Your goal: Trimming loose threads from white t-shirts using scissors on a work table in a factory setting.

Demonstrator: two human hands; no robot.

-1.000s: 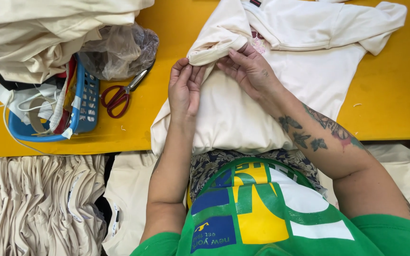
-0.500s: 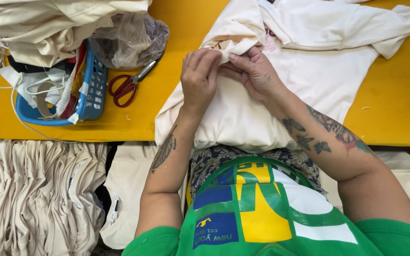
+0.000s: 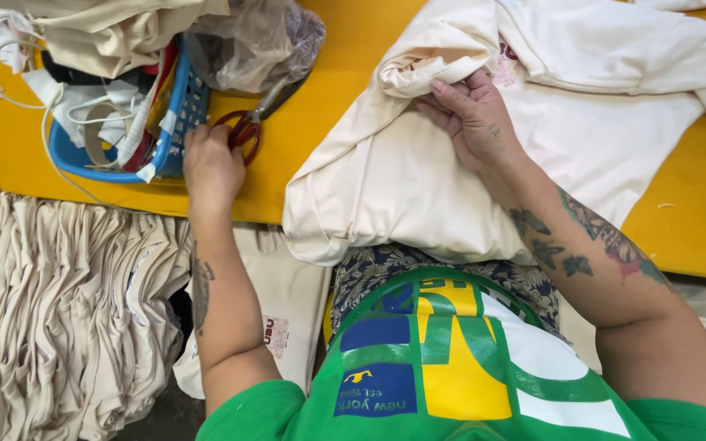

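The left hand (image 3: pixel 210 167) curls its fingers around the red scissors (image 3: pixel 247 131), just beside the blue basket (image 3: pixel 175 122). The right hand (image 3: pixel 471 118) pinches the cream cloth (image 3: pixel 394 188) flat, so its fold stays put.

Only one view, from a camera worn on the head, looking almost straight down. Very near: own green shirt (image 3: pixel 451 384) filling the bottom edge, both arms reaching up into the picture. Yellow bench (image 3: pixel 304 155) across the top half, its near edge cutting through the middle, a pile of folded cloth (image 3: pixel 51 310) low on the left. No second view to share with
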